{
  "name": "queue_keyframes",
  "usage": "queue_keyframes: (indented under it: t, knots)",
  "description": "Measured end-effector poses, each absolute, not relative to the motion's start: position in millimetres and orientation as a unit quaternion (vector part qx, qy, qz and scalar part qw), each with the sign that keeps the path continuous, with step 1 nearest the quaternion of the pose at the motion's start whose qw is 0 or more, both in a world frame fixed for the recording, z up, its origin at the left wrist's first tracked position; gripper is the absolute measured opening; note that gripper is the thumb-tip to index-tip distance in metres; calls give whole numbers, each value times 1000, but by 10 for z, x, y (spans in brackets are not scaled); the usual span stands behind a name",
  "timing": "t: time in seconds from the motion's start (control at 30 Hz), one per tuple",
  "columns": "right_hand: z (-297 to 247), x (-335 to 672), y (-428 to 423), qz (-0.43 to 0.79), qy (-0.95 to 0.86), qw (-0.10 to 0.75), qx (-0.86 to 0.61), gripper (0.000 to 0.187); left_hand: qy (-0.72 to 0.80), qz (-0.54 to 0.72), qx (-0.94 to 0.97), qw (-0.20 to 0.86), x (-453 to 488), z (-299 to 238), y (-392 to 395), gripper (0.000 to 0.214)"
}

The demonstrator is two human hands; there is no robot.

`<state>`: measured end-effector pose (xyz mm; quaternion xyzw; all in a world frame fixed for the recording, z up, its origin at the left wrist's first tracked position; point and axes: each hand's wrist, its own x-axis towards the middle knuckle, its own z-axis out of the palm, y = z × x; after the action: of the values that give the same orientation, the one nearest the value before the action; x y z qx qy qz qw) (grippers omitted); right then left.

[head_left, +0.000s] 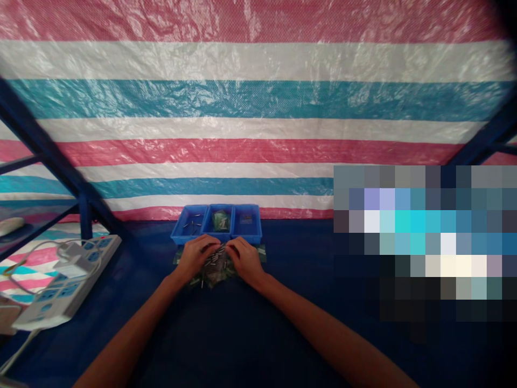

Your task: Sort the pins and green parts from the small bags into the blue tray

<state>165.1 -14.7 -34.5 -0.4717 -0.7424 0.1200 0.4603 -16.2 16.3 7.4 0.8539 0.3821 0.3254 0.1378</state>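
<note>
My left hand (198,255) and my right hand (245,255) face each other over a heap of thin metal pieces (214,256), which look like screws or pins. The heap lies on a crumpled clear plastic bag (216,276). Thumb and fingers of both hands are drawn together at the top of the heap; whatever is between them is too small to make out. Just beyond my hands stand three joined blue bins. A few thin metal pieces lie in the left bin (186,230), a green-tinted bag is in the middle bin (212,215), and a small flat item lies in the right bin (253,222).
On the left, a white power strip (60,302) with a plugged-in adapter (75,261) and loose cables lies on the dark blue table (226,345). A striped plastic sheet (258,99) hangs behind, between blue frame posts (83,215). The area at right is pixelated.
</note>
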Motion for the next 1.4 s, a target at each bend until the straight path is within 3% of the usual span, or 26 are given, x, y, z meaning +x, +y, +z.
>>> queue_keyframes:
  t: [1.4]
  knots:
    - [-334,1666,-165,166,-714,519,-438,20,444,351,817,110,-111,79,77,25]
